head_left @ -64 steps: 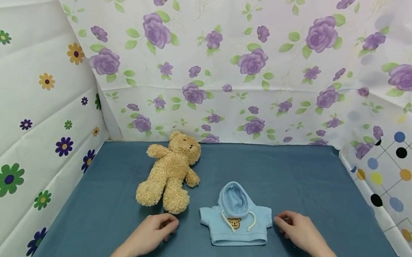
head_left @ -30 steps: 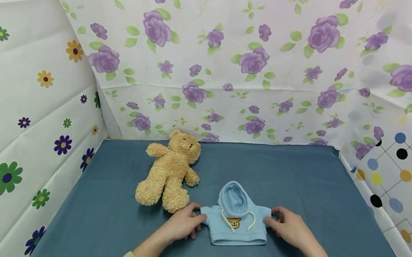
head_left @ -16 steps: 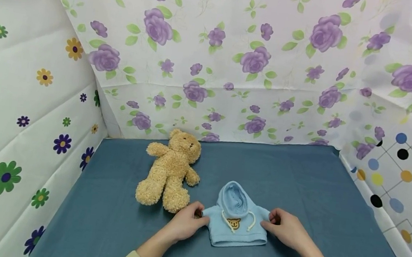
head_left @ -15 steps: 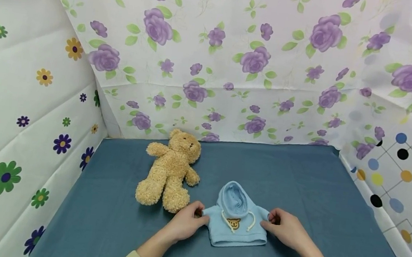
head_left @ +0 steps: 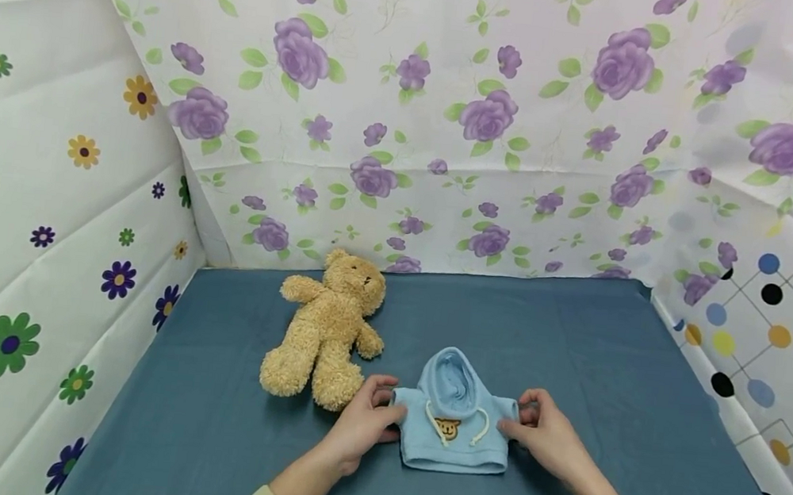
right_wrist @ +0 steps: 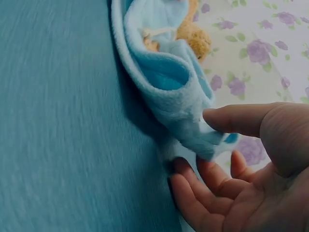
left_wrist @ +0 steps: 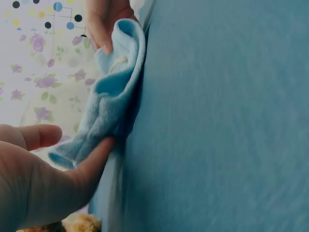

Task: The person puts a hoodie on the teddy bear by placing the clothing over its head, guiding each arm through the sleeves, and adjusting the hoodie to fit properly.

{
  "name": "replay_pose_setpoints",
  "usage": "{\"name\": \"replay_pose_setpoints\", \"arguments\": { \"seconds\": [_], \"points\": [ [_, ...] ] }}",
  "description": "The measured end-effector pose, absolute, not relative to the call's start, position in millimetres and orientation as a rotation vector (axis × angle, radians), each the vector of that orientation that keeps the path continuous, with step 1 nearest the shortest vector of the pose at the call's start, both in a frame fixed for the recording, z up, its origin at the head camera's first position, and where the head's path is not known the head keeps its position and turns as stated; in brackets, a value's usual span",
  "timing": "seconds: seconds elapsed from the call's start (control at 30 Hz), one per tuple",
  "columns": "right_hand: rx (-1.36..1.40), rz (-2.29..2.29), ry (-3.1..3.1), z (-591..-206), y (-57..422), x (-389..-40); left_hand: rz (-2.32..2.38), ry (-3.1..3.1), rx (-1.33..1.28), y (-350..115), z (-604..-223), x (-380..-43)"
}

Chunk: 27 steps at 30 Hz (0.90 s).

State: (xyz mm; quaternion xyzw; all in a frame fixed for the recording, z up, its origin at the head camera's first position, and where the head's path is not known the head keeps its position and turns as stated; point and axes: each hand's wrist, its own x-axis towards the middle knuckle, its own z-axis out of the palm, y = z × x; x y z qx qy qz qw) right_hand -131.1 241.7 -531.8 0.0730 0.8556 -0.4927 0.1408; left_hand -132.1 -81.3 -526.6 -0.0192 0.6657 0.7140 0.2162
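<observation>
blue hoodie (head_left: pixel 454 415) is sitting on or just above the desk (head_left: pixel 574 336), squarely between the hands; its long axis is running sleeve to sleeve, hand to hand, with the hood (head_left: pixel 430 378) pointing toward the far edge; neither hand is clearly nearer, each is sitting at its own sleeve; left hand (head_left: pixel 359 433) is holding its digits spread about the left-side sleeve (left_wrist: pixel 87 133), one touching cloth, another standing apart from it; right hand (head_left: pixel 553 439) is resting its thumb (right_wrist: pixel 236 118) on the right-side sleeve (right_wrist: pixel 193 133), fingers just below the cuff; can't tell if that one's pinching or only touching; bear (head_left: pixel 327 328) is lying face up beyond the left hand, feet toward it.
</observation>
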Motion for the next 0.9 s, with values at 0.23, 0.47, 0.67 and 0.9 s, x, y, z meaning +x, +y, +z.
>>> {"name": "replay_pose_setpoints", "arguments": {
  "seconds": [0.23,0.47,0.67,0.9],
  "points": [
    [0.271,-1.634,2.298,-534.0,235.8,-128.9,2.049,1.752,-0.144,-75.3,-533.0,-131.1],
    [0.25,-1.554,2.307,-536.0,232.8,-130.1,2.027,1.734,-0.153,-72.0,-535.3,-129.3],
    [0.259,-1.55,2.311,-536.2,230.0,-130.2,2.045,1.732,-0.14,-70.8,-532.8,-129.2],
    [0.296,-1.702,2.206,-533.7,226.2,-129.3,2.075,1.796,-0.078,-70.7,-522.1,-130.5]
  ]
}}
